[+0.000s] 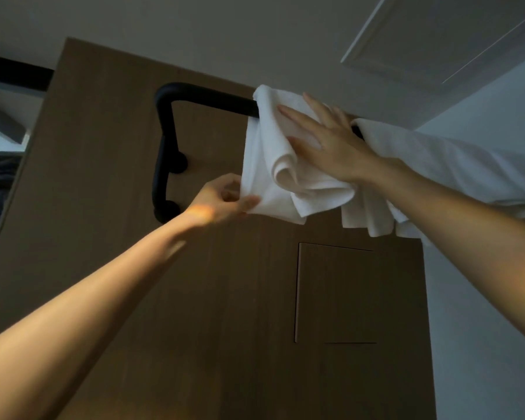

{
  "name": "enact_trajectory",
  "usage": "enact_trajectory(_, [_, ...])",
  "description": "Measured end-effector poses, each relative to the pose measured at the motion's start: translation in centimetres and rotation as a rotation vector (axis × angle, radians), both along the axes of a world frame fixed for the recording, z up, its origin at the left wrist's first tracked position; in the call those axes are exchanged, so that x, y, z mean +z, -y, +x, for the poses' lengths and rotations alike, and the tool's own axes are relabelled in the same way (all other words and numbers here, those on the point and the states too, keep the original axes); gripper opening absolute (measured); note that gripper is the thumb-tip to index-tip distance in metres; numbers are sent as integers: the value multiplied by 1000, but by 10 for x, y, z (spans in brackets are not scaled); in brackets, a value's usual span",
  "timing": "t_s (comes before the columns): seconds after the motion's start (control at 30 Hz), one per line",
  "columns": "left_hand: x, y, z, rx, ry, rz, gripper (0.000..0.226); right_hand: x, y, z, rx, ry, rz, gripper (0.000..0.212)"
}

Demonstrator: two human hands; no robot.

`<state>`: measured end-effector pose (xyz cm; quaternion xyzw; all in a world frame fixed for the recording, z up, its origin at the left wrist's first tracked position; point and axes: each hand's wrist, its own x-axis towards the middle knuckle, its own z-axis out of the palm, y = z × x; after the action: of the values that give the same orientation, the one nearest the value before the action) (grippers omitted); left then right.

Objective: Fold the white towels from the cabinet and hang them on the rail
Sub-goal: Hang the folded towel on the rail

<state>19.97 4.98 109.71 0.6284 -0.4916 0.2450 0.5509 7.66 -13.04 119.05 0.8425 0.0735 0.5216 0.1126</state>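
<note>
Left hand [222, 198] pinching towel [273, 165] corner, right hand [325, 137] spread flat on it over rail [206, 100]; next, tug folds even.

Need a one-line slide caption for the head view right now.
Left hand pinches the lower edge of a white towel draped over the black rail while the right hand presses flat against it.

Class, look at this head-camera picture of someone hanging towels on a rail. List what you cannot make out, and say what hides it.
- Rail, right part: head view, covered by the left towel, the right hand and the right towel.
- Right towel's far end: cut off by the picture's right edge.
- Left hand grip: fingertips pinch the left towel's lower corner; the cloth hides how much is held.
- Cabinet the towels came from: not identifiable.
</note>
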Motion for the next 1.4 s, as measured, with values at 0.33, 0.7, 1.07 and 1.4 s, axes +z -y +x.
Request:
enact_trajectory(0.33, [-3,17,-1,-42,-180,-27,42,-19,-15,9,152,279,198,46])
enact_trajectory(0.7, [6,26,-18,-283,-409,-100,14,-36,5,12,246,275,200,65])
enact_trajectory(1.07, [30,33,-32,-222,-355,-70,38,-45,10,8,232,292,213,85])
enact_trajectory(1.4, [27,60,-23,-300,-308,10,43,-52,39,4,-32,291,188,82])
